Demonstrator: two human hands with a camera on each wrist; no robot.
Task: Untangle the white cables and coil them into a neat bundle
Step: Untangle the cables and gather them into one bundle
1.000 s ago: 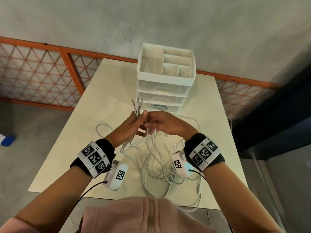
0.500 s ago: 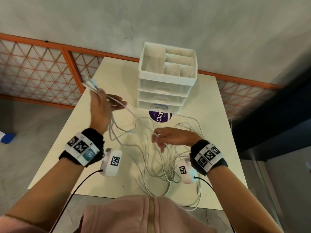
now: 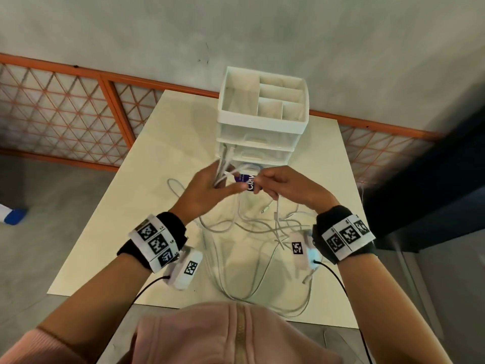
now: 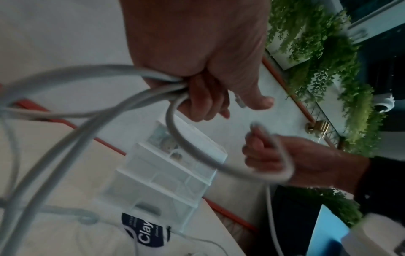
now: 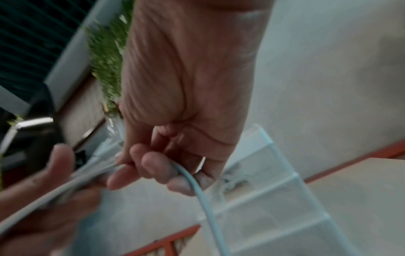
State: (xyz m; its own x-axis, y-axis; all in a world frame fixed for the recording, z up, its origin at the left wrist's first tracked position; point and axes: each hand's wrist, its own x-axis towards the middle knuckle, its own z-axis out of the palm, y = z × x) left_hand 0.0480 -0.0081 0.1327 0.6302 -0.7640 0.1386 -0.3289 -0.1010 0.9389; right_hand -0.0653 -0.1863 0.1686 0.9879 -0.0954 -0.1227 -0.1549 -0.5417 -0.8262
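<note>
Several white cables hang in loose tangled loops from both hands down onto the cream table. My left hand grips a bunch of cable strands, their plug ends sticking up past the fingers. Close beside it, my right hand pinches a single cable that drops from its fingers. Both hands are raised above the table, in front of the drawer unit. A short strand bridges the two hands.
A white plastic drawer unit with an open compartment tray on top stands at the table's far side. A round purple-labelled tub sits at its foot, partly behind my hands. An orange lattice railing runs behind the table. Cable loops reach the table's near edge.
My left hand, which had swung out to the left with the cable bunch, has come back to the middle. The right hand has risen to meet it.
</note>
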